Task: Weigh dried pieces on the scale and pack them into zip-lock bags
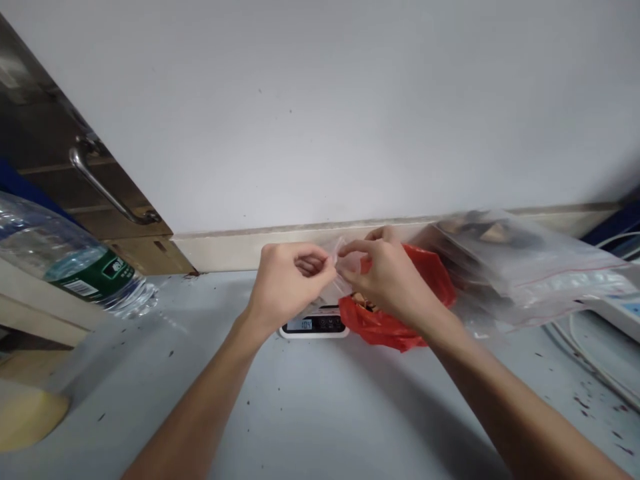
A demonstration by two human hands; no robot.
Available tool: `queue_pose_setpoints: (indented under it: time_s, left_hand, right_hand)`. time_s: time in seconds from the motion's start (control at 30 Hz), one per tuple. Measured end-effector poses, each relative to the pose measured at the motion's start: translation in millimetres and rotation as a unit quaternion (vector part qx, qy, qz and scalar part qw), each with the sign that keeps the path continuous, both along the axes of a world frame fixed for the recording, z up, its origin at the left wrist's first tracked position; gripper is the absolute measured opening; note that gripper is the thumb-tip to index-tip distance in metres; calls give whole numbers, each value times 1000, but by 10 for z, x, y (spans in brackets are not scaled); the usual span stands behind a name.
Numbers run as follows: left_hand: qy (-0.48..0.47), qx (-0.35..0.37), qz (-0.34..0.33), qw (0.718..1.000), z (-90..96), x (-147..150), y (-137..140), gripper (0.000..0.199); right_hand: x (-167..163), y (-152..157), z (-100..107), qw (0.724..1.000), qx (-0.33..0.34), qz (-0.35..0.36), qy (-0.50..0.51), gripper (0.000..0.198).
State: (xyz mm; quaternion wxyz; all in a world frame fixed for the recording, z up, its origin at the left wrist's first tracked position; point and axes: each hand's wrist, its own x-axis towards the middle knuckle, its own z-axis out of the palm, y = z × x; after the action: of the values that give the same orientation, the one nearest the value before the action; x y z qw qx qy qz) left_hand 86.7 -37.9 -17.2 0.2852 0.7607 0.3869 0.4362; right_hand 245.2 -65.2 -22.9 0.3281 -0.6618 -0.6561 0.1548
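My left hand [293, 277] and my right hand [383, 267] meet in the middle of the view, both pinching the top of a clear plastic bag [336, 288]. The bag's lower part is mostly hidden behind my left hand. Beneath it a white digital scale [315, 327] shows a lit display that seems to read 104. Beside the scale, under my right hand and forearm, sits an open red plastic bag [395, 333] with brownish pieces inside.
Filled clear zip bags [500, 260] are stacked at the right, near white cables [585, 357]. A large water bottle [85, 260] with a green label leans in at the left, by a metal handle [110, 190]. Behind stands a white wall [350, 120]. Dark crumbs dot the grey tabletop [310, 413].
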Motion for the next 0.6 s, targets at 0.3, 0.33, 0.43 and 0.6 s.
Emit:
queue_pose_setpoints:
  time_s: [0.3,0.33,0.43,0.6]
  left_hand:
    - [-97,-78,128,984,-144,-6,275,32]
    - [-132,-159,109,972,-156,3,301,39]
    - [-224,-345,11,912,-148,46,316,48]
    - [-257,-330,7,908,-92,152,330,37]
  right_hand:
    - [466,1,134,974,-39,178,136,84]
    - [492,-17,165,969,-31,191,153,85]
    - [614,-64,256,964,-21,202,171,90]
    - [1071,-159,368,989,-77,125,-15,54]
